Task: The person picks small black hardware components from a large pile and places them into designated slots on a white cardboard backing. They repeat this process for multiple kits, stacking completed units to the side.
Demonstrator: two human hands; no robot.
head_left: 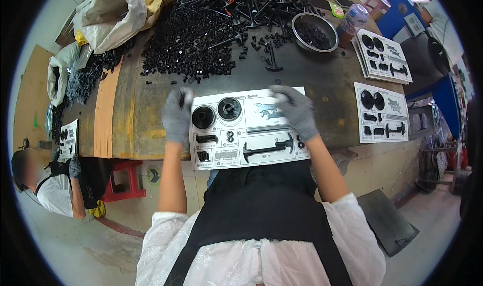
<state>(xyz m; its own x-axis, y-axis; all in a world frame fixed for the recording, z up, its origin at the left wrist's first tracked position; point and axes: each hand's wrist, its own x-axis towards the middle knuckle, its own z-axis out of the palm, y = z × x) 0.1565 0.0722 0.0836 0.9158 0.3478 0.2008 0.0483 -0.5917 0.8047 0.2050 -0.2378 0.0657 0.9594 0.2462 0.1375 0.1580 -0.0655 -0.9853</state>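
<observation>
- Gloves of grey knit are worn on both hands, which rest on a white card lying at the near edge of the counter.
- The left hand is laid on the card's left edge, its fingers curled down over the far left corner; whether anything is pinched under them cannot be told.
- The right hand is laid on the card's right side, fingers bent and pressed near the far right corner, just beside a pair of grey wrenches set on the card.
- Two round black knobs are seated side by side in the card's upper left fields.
- A long black handle is laid across the lower right field, with small black bits placed in the lower left fields.
- A large heap of black parts is spread over the far side of the counter, well apart from the card.
- A metal bowl holding black pieces is set to the right of the heap.
- Filled cards are laid out to the right, with a stack of more beyond them.
- A white sack is slumped at the far left corner.
- A red stool is seen below the counter, beside another person seated at the left.
</observation>
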